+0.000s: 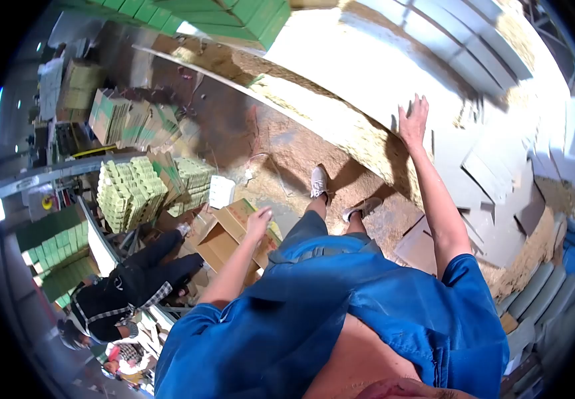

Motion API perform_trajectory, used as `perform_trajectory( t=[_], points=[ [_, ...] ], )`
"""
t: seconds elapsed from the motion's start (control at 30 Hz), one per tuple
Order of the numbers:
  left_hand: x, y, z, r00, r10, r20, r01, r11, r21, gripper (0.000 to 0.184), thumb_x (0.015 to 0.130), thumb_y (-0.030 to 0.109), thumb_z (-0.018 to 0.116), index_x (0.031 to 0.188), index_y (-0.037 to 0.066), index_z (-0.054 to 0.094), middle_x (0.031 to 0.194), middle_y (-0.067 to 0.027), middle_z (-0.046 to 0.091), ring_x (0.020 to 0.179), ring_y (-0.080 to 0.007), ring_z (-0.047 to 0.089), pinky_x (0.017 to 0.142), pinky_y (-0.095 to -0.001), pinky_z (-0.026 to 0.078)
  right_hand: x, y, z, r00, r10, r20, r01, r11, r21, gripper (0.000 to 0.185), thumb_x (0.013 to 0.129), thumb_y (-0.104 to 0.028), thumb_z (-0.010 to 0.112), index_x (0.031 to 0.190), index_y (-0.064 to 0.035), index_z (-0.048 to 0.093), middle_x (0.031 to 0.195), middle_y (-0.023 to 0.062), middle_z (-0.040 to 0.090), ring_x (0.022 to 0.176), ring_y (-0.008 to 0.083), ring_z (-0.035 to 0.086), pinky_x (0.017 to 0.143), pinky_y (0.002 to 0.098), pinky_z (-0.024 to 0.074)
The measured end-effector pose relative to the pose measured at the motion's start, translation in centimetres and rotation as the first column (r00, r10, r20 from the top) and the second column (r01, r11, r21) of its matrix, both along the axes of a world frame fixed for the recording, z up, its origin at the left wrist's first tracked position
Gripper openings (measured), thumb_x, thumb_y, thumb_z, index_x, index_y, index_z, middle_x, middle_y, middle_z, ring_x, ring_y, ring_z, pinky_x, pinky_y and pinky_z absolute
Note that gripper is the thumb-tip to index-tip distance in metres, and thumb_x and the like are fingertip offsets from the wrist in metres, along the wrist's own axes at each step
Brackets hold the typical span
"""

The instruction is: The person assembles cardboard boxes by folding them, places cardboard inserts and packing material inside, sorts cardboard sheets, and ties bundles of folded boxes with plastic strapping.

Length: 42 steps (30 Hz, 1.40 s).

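My left hand (pixel 258 223) is in front of an open cardboard box (pixel 229 225), its fingers curled. Whether it grips a flap of the box or only overlaps it in view, I cannot tell. My right hand (pixel 414 121) reaches out over the edge of a long, brightly lit surface (pixel 361 70), fingers apart and nothing in them. Glare hides whether the fingertips touch it. Flat grey sheets (pixel 477 163) lie close to the right arm.
Stacked egg trays (pixel 131 193) and folded cartons (pixel 134 120) stand to the left. Green boxes (pixel 234 20) sit at the top, pale boxes (pixel 454 40) at the upper right. A co-worker in dark clothes (pixel 114 299) is at lower left. Crumbly litter (pixel 301 156) covers the floor around my shoes.
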<state>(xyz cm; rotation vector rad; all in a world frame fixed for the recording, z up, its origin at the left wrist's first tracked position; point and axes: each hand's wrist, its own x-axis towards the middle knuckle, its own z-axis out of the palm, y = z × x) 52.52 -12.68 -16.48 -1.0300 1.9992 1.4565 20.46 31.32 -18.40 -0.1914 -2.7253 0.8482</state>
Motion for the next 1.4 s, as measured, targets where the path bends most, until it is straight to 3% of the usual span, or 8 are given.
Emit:
perform_trajectory(
  t=[0.23, 0.4, 0.6, 0.67, 0.83, 1.03, 1.17, 1.4],
  points=[
    [13.7, -11.4, -6.9, 0.877, 0.426, 0.223, -0.475, 0.840, 0.261, 0.032, 0.094, 0.015, 0.059, 0.121, 0.000, 0.061, 0.086, -0.0037, 0.065, 0.069, -0.0115, 0.059, 0.063, -0.0265, 0.049, -5.3, -17.7, 0.1, 0.925, 0.378, -0.028, -0.379, 0.920, -0.098, 0.058, 0.083, -0.019, 0.066, 0.132, 0.0019, 0.044, 0.137, 0.0257, 0.044, 0.131, 0.0422, 0.037, 0.112, 0.0467, 0.0291],
    [13.8, -13.3, -9.1, 0.856, 0.475, 0.203, -0.516, 0.774, 0.367, 0.029, 0.094, 0.019, 0.059, 0.118, 0.002, 0.063, 0.084, -0.0021, 0.065, 0.067, -0.0130, 0.061, 0.056, -0.0246, 0.048, -0.5, -34.8, 4.0, 0.476, 0.859, 0.190, -0.847, 0.506, -0.165, 0.048, 0.089, -0.022, 0.062, 0.135, -0.0123, 0.054, 0.149, 0.0158, 0.038, 0.141, 0.0340, 0.030, 0.118, 0.0423, 0.0264],
    [-1.3, -12.3, -2.2, 0.725, 0.681, 0.102, -0.656, 0.639, 0.402, 0.053, 0.100, 0.041, 0.048, 0.142, 0.009, 0.045, 0.139, -0.0099, 0.050, 0.122, -0.0231, 0.050, 0.100, -0.0414, 0.042, 6.2, -43.5, 6.7, 0.178, 0.969, 0.170, -0.951, 0.214, -0.222, 0.052, 0.091, -0.034, 0.058, 0.138, -0.0124, 0.050, 0.151, 0.0152, 0.036, 0.141, 0.0366, 0.029, 0.117, 0.0455, 0.0272],
    [-6.0, -13.7, -1.9, 0.550, 0.826, 0.123, -0.622, 0.308, 0.720, 0.054, 0.103, 0.045, 0.037, 0.144, 0.010, 0.038, 0.143, -0.0103, 0.045, 0.123, -0.0296, 0.050, 0.104, -0.0467, 0.040, 6.9, -45.5, 8.7, 0.143, 0.987, 0.073, -0.952, 0.158, -0.262, 0.052, 0.091, -0.034, 0.058, 0.138, -0.0119, 0.050, 0.151, 0.0157, 0.037, 0.141, 0.0369, 0.030, 0.116, 0.0457, 0.0273],
    [-17.7, -13.0, 12.2, 0.465, 0.882, -0.080, -0.452, 0.314, 0.835, 0.053, 0.104, 0.047, 0.030, 0.145, 0.014, 0.036, 0.142, -0.0109, 0.046, 0.128, -0.0298, 0.047, 0.107, -0.0482, 0.036, 8.1, -51.1, 10.9, 0.132, 0.981, -0.144, -0.824, 0.028, -0.565, 0.052, 0.090, -0.035, 0.059, 0.134, -0.0082, 0.052, 0.144, 0.0207, 0.043, 0.134, 0.0407, 0.038, 0.112, 0.0493, 0.0293],
    [-21.3, -19.5, 13.9, 0.520, 0.853, 0.042, -0.317, 0.148, 0.937, 0.053, 0.104, 0.045, 0.030, 0.146, 0.011, 0.035, 0.140, -0.0112, 0.048, 0.128, -0.0302, 0.047, 0.106, -0.0487, 0.038, -1.5, -52.4, 10.3, 0.273, 0.956, -0.110, -0.905, 0.217, -0.366, 0.042, 0.090, -0.027, 0.060, 0.127, -0.0073, 0.058, 0.124, 0.0203, 0.060, 0.111, 0.0361, 0.059, 0.098, 0.0404, 0.0448],
    [-18.6, -23.7, 11.8, 0.607, 0.730, -0.314, -0.377, 0.612, 0.695, 0.056, 0.102, 0.043, 0.041, 0.147, 0.010, 0.037, 0.140, -0.0136, 0.052, 0.123, -0.0286, 0.052, 0.108, -0.0431, 0.037, -6.8, -49.6, 4.4, 0.309, 0.941, 0.139, -0.838, 0.339, -0.427, 0.035, 0.093, -0.029, 0.058, 0.111, -0.0004, 0.065, 0.087, 0.0192, 0.066, 0.084, 0.0298, 0.065, 0.076, 0.0385, 0.0493],
    [-7.9, -25.2, -1.8, 0.689, 0.719, 0.090, -0.701, 0.631, 0.332, 0.043, 0.097, 0.035, 0.053, 0.130, 0.007, 0.053, 0.123, -0.0109, 0.059, 0.110, -0.0226, 0.057, 0.093, -0.0351, 0.045, -7.4, -43.5, -4.4, 0.218, 0.870, 0.442, -0.407, 0.493, -0.769, 0.034, 0.094, -0.031, 0.060, 0.087, 0.0009, 0.070, 0.070, 0.0063, 0.065, 0.063, 0.0123, 0.056, 0.058, 0.0297, 0.0447]
  ],
)
